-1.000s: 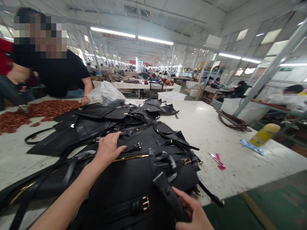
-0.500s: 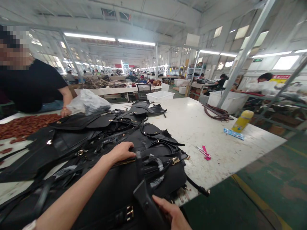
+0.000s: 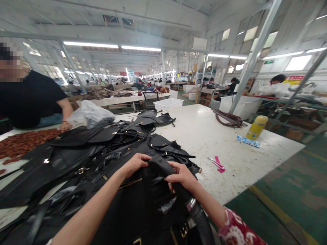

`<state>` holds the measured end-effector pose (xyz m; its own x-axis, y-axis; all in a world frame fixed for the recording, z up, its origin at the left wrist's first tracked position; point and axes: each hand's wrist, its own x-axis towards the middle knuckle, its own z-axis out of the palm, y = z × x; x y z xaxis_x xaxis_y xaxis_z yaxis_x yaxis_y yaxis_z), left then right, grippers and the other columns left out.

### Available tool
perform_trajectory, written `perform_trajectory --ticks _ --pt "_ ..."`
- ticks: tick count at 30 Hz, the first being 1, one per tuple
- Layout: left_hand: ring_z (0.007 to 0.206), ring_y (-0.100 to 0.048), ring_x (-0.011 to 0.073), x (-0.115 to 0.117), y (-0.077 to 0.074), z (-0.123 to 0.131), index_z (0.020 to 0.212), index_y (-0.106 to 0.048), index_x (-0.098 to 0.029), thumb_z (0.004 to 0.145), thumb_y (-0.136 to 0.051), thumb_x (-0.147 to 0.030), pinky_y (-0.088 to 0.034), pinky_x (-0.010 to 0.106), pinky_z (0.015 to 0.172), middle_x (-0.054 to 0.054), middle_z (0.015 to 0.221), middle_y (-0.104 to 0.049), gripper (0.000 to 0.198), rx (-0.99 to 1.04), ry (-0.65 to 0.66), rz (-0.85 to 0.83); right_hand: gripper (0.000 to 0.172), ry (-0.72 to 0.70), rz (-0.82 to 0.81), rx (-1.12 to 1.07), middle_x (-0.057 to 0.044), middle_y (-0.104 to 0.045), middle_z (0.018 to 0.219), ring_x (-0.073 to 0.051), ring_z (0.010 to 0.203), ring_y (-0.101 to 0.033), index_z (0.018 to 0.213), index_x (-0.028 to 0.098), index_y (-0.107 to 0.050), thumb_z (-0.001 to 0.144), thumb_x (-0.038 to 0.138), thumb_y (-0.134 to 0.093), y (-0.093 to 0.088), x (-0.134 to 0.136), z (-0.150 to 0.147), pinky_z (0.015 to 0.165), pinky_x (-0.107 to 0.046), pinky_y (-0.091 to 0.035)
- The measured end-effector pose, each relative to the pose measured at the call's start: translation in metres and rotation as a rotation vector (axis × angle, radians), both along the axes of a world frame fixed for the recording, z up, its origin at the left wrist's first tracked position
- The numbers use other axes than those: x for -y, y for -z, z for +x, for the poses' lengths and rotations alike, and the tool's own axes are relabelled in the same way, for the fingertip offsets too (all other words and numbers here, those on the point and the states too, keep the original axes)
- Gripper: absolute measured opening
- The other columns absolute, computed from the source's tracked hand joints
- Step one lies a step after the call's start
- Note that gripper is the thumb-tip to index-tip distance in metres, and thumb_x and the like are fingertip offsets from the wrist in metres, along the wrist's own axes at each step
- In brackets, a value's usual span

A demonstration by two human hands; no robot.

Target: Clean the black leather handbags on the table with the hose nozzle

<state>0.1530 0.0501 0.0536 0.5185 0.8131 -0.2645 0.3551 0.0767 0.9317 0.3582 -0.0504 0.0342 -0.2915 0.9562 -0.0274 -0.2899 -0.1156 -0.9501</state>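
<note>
Right hand (image 3: 182, 176) grips the black nozzle (image 3: 161, 166) over the black bags (image 3: 127, 207); left hand (image 3: 136, 163) is at its tip, grip unclear!

A large factory workshop: black bags (image 3: 127, 211) with gold buckles (image 3: 81, 170) lie heaped on the bench (image 3: 194, 126) from lower left to centre. Tube lights (image 3: 91, 44) hang in rows under the high roof (image 3: 76, 20), people (image 3: 232, 87) are at further worktables (image 3: 207, 90) at middle right, and yellow lines (image 3: 277, 211) mark the green floor (image 3: 293, 183) at lower right.
</note>
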Motion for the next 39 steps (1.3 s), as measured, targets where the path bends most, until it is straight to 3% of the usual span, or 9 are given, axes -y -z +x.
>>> perform_trajectory --ticks 4,8,15,22,27,31,35,37,39 --pt "0.058 -0.059 0.0189 0.002 0.002 -0.002 0.078 -0.069 -0.015 0.055 -0.061 -0.017 -0.044 0.029 0.059 0.004 0.068 -0.067 0.025 -0.025 -0.044 0.047 0.058 0.044 0.015 -0.056 0.001 -0.064 0.066 -0.011 0.041 -0.055 0.115 0.021 -0.049 0.059 0.022 -0.067 0.002 -0.022 -0.011 0.04 -0.023 -0.045" --pt "0.065 -0.056 0.0179 0.006 0.006 -0.009 0.069 -0.067 -0.018 0.055 -0.063 -0.018 -0.042 0.028 0.067 0.001 0.067 -0.063 0.014 -0.058 -0.084 0.255 0.052 0.018 -0.001 -0.114 -0.001 -0.063 0.069 -0.011 0.043 -0.054 0.112 0.019 -0.048 0.063 0.026 -0.064 0.001 -0.013 -0.001 0.04 -0.023 -0.045" --pt "0.066 -0.049 0.0143 0.022 0.017 -0.016 0.063 -0.056 -0.02 0.074 -0.045 -0.015 -0.037 0.024 0.064 0.001 0.068 -0.051 0.016 -0.288 0.009 0.966 0.047 -0.161 -0.045 -0.15 -0.005 -0.063 0.071 -0.013 0.044 -0.055 0.106 0.014 -0.049 0.061 0.023 -0.062 0.005 0.009 0.018 0.037 -0.024 -0.044" --pt "0.067 -0.052 0.0143 0.03 0.016 -0.02 0.065 -0.053 -0.019 0.07 -0.042 -0.008 -0.039 0.023 0.064 0.002 0.068 -0.054 0.017 -0.327 -0.067 1.107 0.047 -0.246 -0.056 -0.203 -0.005 -0.062 0.069 -0.012 0.043 -0.054 0.104 0.015 -0.048 0.061 0.024 -0.063 0.004 0.003 0.003 0.036 -0.023 -0.043" --pt "0.068 -0.053 0.0142 0.017 -0.031 -0.027 0.064 -0.054 -0.019 0.072 -0.051 -0.016 -0.037 0.023 0.063 0.001 0.07 -0.055 0.009 -0.472 -0.162 1.195 0.044 -0.115 0.029 -0.203 -0.005 -0.06 0.072 -0.011 0.044 -0.051 0.101 0.016 -0.051 0.06 0.026 -0.065 -0.023 0.014 0.002 0.036 -0.023 -0.041" --pt "0.078 -0.051 0.0174 -0.008 -0.113 -0.05 0.069 -0.056 -0.018 0.076 -0.049 -0.019 -0.034 0.028 0.068 0.004 0.078 -0.056 0.01 -0.591 -0.354 1.329 0.06 -0.022 0.031 -0.157 -0.005 -0.06 0.073 -0.012 0.043 -0.05 0.112 0.018 -0.047 0.057 0.029 -0.069 -0.031 0.035 0.01 0.036 -0.024 -0.042" --pt "0.078 -0.05 0.0172 -0.02 -0.188 -0.062 0.07 -0.057 -0.017 0.079 -0.046 -0.022 -0.034 0.03 0.068 0.004 0.077 -0.056 0.015 -0.645 -0.581 1.795 0.076 0.059 -0.049 -0.061 -0.005 -0.063 0.075 -0.013 0.043 -0.052 0.121 0.022 -0.04 0.053 0.032 -0.072 -0.01 0.067 0.016 0.037 -0.025 -0.043" --pt "0.076 -0.049 0.0157 -0.008 -0.193 -0.055 0.069 -0.056 -0.017 0.082 -0.043 -0.022 -0.035 0.029 0.068 0.004 0.077 -0.055 0.019 -0.591 -0.535 1.926 0.08 0.119 -0.075 0.005 -0.005 -0.064 0.073 -0.015 0.041 -0.054 0.122 0.021 -0.04 0.051 0.039 -0.072 0.011 0.083 0.017 0.036 -0.025 -0.043" --pt "0.071 -0.049 0.0135 0.021 -0.165 -0.041 0.068 -0.056 -0.017 0.084 -0.038 -0.019 -0.035 0.028 0.066 0.003 0.074 -0.055 0.023 -0.59 -0.325 1.955 0.078 0.236 -0.053 0.156 -0.007 -0.065 0.072 -0.02 0.043 -0.058 0.119 0.021 -0.046 0.05 0.048 -0.069 0.033 0.089 0.011 0.037 -0.029 -0.044"
